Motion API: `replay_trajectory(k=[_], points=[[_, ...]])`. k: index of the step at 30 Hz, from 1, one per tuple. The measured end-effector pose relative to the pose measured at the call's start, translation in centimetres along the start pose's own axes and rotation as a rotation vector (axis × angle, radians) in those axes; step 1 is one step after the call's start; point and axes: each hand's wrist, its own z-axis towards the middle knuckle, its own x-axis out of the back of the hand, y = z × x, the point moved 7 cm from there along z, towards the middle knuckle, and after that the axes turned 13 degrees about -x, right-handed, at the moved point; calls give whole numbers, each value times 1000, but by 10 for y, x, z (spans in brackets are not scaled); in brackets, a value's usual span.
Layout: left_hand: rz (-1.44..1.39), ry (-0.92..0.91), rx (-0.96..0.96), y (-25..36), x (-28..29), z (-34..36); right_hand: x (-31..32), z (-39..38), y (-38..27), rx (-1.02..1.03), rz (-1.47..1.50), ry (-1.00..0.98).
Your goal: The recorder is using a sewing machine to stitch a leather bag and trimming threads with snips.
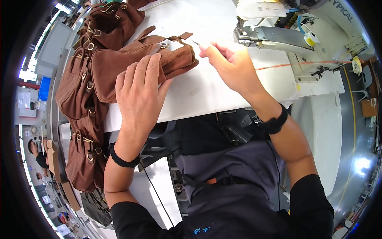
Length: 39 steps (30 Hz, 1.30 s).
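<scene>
A brown fabric bag [115,59] with a brass zipper at one end lies on the white sewing table. Across its near side rests my left hand [139,85], fingers together on the cloth and thumb at the lower edge, gripping the bag. To the right of the zipper end, my right hand [234,65] is closed in a pinch. A thin, pointed metal tool [195,42] sticks out from its fingertips toward the bag; most of it is hidden in the hand, so its kind does not show. The tip is apart from the cloth.
More brown bags [81,159] with brass rings hang and pile along the left edge. A sewing machine [274,38] stands at the far right, with an orange cord [286,65] stretched beside it. A dark bag [95,205] lies at lower left. Another person [38,155] is in the left background.
</scene>
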Motion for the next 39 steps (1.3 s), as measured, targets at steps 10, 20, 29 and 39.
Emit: replay_trajectory(k=[10, 20, 29, 39], points=[[23, 20, 16, -1, 2, -12, 2, -4, 21, -65, 113, 4], [-4, -29, 81, 9, 7, -20, 12, -7, 19, 236, -96, 131], [-309, -170, 103, 46, 18, -77, 142, -57, 73, 341, -949, 553], [-160, -478, 213, 69, -49, -23, 155, -56, 91, 264, -859, 586]])
